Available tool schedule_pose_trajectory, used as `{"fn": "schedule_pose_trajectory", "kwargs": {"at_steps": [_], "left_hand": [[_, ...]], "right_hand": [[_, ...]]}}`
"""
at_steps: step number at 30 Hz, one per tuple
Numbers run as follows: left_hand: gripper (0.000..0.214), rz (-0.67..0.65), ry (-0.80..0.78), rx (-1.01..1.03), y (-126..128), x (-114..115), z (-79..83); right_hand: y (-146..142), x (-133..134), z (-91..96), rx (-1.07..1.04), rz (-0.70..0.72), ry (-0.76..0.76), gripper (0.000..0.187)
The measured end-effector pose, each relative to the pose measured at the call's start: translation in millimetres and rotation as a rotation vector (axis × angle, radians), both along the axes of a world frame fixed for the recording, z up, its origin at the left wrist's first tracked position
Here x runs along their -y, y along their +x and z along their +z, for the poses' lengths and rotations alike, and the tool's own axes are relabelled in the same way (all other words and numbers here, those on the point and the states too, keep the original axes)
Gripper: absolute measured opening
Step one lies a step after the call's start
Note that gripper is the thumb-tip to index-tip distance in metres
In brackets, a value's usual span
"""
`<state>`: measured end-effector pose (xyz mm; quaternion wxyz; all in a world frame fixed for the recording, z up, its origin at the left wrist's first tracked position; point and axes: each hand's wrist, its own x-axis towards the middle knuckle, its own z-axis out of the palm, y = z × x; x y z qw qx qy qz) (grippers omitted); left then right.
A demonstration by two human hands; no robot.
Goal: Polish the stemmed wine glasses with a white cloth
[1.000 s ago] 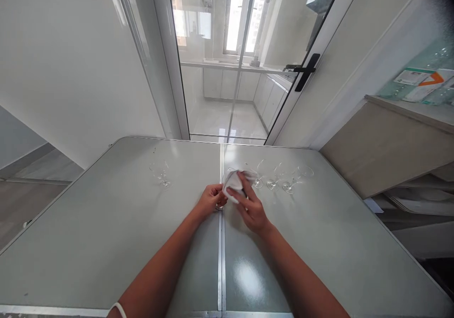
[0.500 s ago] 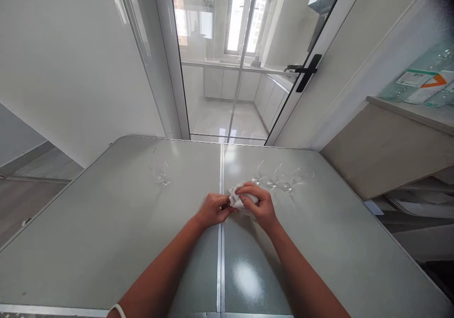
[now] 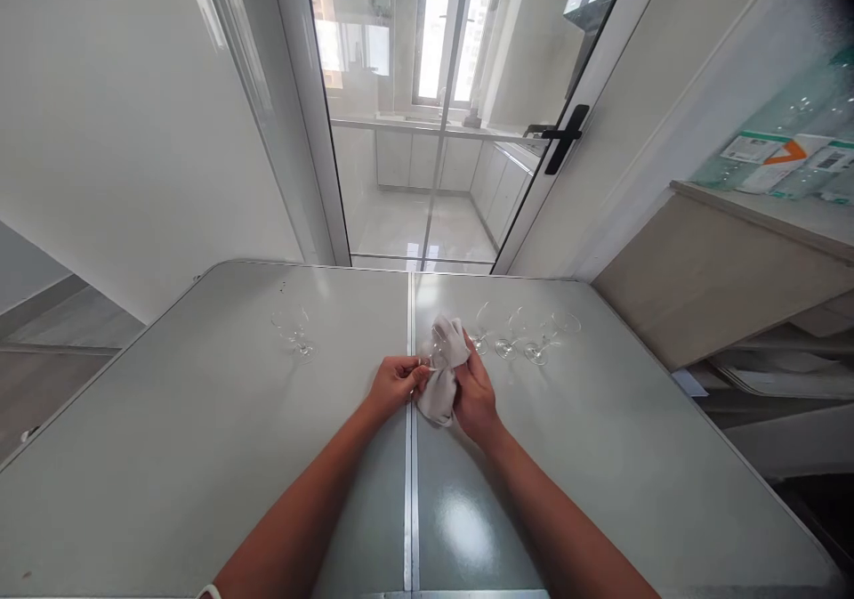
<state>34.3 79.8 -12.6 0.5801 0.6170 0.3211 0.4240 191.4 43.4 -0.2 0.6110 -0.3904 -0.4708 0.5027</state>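
Above the middle seam of the grey table, my left hand pinches the stem of a clear stemmed glass. The glass is mostly wrapped in a white cloth. My right hand is closed around that cloth and the glass bowl, to the right of my left hand. Three more stemmed glasses stand in a row just beyond my right hand. A single glass stands apart on the left half of the table.
A glass sliding door with a black handle stands behind the table's far edge. A wooden counter with packaged items runs along the right. A white wall is at the left.
My right hand turned the cloth around the glass, from lying over it to gripping it from the right side. The cloth now hangs lower. The view shifted slightly.
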Motion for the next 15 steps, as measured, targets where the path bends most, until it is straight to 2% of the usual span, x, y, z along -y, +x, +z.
{"fn": "schedule_pose_trajectory", "kwargs": {"at_steps": [2, 4, 6, 8, 11, 13, 15], "left_hand": [[0.056, 0.018, -0.013, -0.005, 1.2, -0.4, -1.7], [0.054, 0.025, -0.029, -0.032, 1.9, -0.8, -5.5], [0.051, 0.042, 0.006, -0.081, 2.2, -1.1, -10.3], [0.047, 0.085, 0.13, -0.144, 1.9, -1.2, -14.2], [0.037, 0.132, 0.352, -0.241, 0.6, 0.5, -15.9], [0.029, 0.093, 0.426, -0.29, -0.4, 3.0, -14.1], [0.026, 0.04, 0.442, -0.304, -1.4, 5.4, -10.6]], "right_hand": [[2.1, 0.3, -3.0, 0.243, -0.093, 0.146, 0.054], [6.2, -1.6, -3.9, 0.506, -0.165, 0.363, 0.048], [10.8, -4.8, -1.2, 0.757, -0.15, 0.576, 0.044], [14.6, -7.6, 5.3, 0.952, -0.109, 0.702, 0.043], [19.7, -9.4, 17.7, 0.994, -0.119, 0.678, 0.037], [23.7, -9.2, 23.9, 0.86, -0.099, 0.578, 0.029], [27.6, -8.7, 26.2, 0.649, -0.014, 0.428, 0.02]]}}
